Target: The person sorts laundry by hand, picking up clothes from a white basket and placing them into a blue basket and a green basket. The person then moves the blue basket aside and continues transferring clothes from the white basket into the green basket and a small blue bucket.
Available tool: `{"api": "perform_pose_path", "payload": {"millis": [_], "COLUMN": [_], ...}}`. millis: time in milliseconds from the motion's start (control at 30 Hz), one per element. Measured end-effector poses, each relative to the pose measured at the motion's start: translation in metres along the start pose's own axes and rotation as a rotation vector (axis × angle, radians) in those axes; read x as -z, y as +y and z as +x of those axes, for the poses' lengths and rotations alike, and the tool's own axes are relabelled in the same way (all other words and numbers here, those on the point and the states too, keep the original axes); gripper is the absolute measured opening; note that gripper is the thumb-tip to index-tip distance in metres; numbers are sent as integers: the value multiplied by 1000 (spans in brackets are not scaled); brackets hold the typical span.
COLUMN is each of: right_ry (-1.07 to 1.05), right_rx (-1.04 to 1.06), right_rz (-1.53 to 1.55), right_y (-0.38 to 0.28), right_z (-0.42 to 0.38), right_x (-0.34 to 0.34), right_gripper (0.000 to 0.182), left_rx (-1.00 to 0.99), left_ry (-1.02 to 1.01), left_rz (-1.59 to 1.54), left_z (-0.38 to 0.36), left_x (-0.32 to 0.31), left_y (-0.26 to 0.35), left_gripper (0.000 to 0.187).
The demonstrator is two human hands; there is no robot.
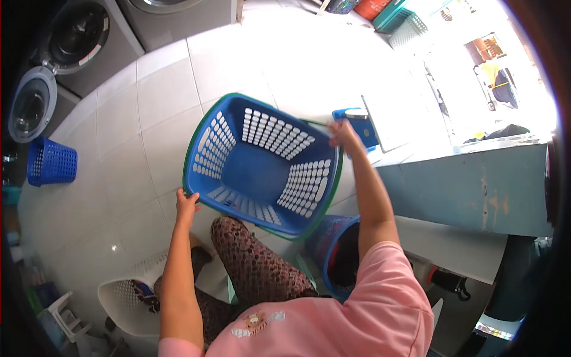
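Note:
A blue plastic laundry basket (256, 172) with a green rim hangs tilted in front of me, its inside facing up toward my view. Apart from what looks like small dark specks near its lower wall, nothing shows in it. My left hand (188, 205) grips the rim at the lower left corner. At the upper right corner my right hand (344, 135), slightly blurred, is closed on the rim. Below the basket is my knee in patterned trousers (256, 262). Close to my right forearm stands a blue bucket (321, 253) with dark contents.
An open-doored washing machine (122, 44) stands at the upper left, with a small blue basket (56, 162) below it. A white basket (119, 303) holding dark cloth sits at lower left. On the right is a blue-grey ledge (452, 190). White tiles (166, 95) cover the floor.

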State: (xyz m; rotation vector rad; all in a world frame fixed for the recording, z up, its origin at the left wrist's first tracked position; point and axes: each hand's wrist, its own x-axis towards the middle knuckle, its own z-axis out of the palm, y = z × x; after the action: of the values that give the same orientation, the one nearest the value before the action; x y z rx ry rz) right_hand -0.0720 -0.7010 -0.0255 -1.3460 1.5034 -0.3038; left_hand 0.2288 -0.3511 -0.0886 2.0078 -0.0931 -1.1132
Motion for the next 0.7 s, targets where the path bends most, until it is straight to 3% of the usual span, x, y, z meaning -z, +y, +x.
{"api": "perform_pose_path", "payload": {"millis": [33, 100, 133, 200, 267, 300, 333, 367, 433, 500, 633, 700], "right_ry": [-155, -394, -410, -205, -211, -39, 143, 147, 198, 26, -153, -78], "right_rx": [7, 178, 183, 290, 497, 533, 660, 710, 654, 601, 638, 743], "right_rz": [361, 692, 693, 650, 395, 265, -141, -90, -428, -572, -682, -654], "right_y": [-23, -41, -39, -30, -25, -2, -5, -11, -6, 39, 32, 36], "right_z": [-13, -35, -49, -87, -134, -131, -155, -164, -149, -120, -112, -129], "right_x": [8, 21, 14, -7, -64, -107, -135, -162, -202, -242, -205, -174], "right_gripper": [47, 67, 67, 71, 65, 68, 69, 68, 65, 69, 74, 78], "left_rx": [14, 7, -18, -31, -26, -24, -24, -42, -9, -11, 39, -58], "left_ry": [-16, -31, -34, -3, 34, 10, -15, -78, -48, -72, -78, -64], "left_rz": [-59, -195, -198, -256, -303, -256, -207, -159, 14, 49, 116, 96], "left_z": [-4, -5, -9, -10, -10, -7, -8, -19, -36, -38, -61, -66], "left_x": [-2, -5, -8, -19, -29, -33, -37, -37, -46, -49, -42, -28], "left_y": [-5, -2, -2, -5, -17, -23, -25, -17, -12, -29, -28, -38], "left_gripper": [53, 49, 50, 53, 55, 57, 59, 62, 60, 57, 52, 51]}}
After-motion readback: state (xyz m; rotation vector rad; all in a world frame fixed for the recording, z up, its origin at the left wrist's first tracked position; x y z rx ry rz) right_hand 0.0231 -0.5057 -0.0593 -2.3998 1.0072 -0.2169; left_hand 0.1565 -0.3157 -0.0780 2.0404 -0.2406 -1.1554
